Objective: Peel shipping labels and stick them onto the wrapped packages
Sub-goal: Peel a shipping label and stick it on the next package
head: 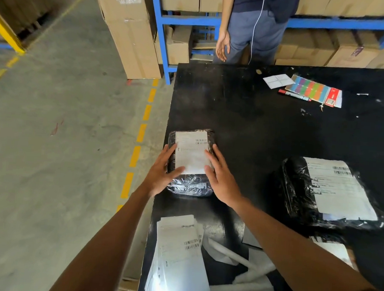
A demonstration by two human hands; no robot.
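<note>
A small package (pixel 190 184) wrapped in black plastic lies near the left edge of the black table (pixel 243 117). A white shipping label (pixel 191 153) with barcodes covers its top. My left hand (pixel 163 172) rests flat on the package's left side, fingers spread, thumb on the label's lower left corner. My right hand (pixel 220 178) lies flat on the right side, fingertips on the label's right edge. A stack of unpeeled labels (pixel 178 258) sits at the table's near left corner. A larger labelled package (pixel 331 192) lies to the right.
Crumpled white backing strips (pixel 246 275) lie near the front. A third package (pixel 334 250) is partly hidden by my right forearm. Coloured sticky tabs (pixel 312 88), a marker (pixel 295 95) and a small white sheet (pixel 278 80) lie at the far side. Another person (pixel 255 26) stands behind the table. Cardboard boxes (pixel 128 30) line blue shelving.
</note>
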